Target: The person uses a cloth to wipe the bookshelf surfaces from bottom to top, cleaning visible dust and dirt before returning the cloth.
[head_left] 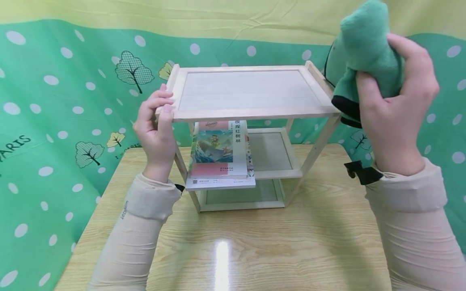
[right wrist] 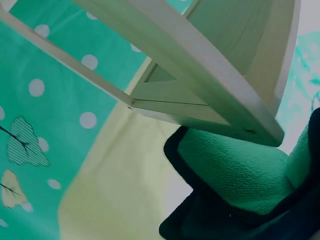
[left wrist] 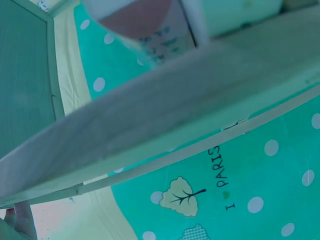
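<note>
A pale wooden three-tier shelf (head_left: 251,91) stands upright on the table. My left hand (head_left: 156,125) grips the left end of its top tier, fingers over the edge and thumb at the front corner. Up at the right, my right hand (head_left: 400,101) holds a soft green plush thing (head_left: 369,48) with black edging, pinched between thumb and fingers beside the top tier's right end. In the right wrist view the green plush (right wrist: 235,170) with its black border overlaps the corner of the wooden frame (right wrist: 240,110). The palm side of the right hand is hidden.
Books (head_left: 218,149) with illustrated covers lie stacked on the left of the middle tier, jutting past its front edge. The wood-grain table (head_left: 291,250) spreads in front. A green, white-dotted curtain (head_left: 47,101) with printed trees hangs behind and at both sides.
</note>
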Available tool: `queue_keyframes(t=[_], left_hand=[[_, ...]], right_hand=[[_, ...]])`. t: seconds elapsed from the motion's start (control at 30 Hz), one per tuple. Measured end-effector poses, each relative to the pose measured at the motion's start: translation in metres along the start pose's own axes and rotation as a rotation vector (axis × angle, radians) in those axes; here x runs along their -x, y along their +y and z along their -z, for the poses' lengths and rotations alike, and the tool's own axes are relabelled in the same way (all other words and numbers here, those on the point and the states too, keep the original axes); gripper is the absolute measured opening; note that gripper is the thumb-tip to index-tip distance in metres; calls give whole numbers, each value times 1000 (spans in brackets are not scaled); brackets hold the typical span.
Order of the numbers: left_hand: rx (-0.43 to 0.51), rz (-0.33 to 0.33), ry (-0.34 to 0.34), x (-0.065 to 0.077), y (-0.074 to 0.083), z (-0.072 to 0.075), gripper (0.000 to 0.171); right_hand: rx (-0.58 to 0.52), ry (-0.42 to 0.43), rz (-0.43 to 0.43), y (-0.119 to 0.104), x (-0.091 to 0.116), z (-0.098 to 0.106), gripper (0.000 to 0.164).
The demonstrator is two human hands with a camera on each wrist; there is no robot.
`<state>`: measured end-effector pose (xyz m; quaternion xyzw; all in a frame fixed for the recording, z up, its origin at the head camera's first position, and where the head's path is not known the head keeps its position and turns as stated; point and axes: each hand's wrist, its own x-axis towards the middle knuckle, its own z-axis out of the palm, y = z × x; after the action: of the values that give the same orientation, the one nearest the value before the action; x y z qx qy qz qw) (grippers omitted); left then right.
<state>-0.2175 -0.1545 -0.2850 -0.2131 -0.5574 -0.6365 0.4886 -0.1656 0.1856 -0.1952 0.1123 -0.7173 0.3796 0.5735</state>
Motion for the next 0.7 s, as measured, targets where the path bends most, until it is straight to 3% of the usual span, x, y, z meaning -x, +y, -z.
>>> queue_keyframes(t=[0.17,0.43,0.6,0.7], left_hand=[[8,2,0,1,0,0,34],[5,6,0,1,1,0,34],[-1,7,5,1,1,0,34],[-2,3,5,1,0,0,34]], right_hand=[[-128,44,-104,7,7,6,35],[-171,134,-215,17,20,12,34],[-233,102,-300,14,36,9,34],[-343,96,-347,15,46,5,35]])
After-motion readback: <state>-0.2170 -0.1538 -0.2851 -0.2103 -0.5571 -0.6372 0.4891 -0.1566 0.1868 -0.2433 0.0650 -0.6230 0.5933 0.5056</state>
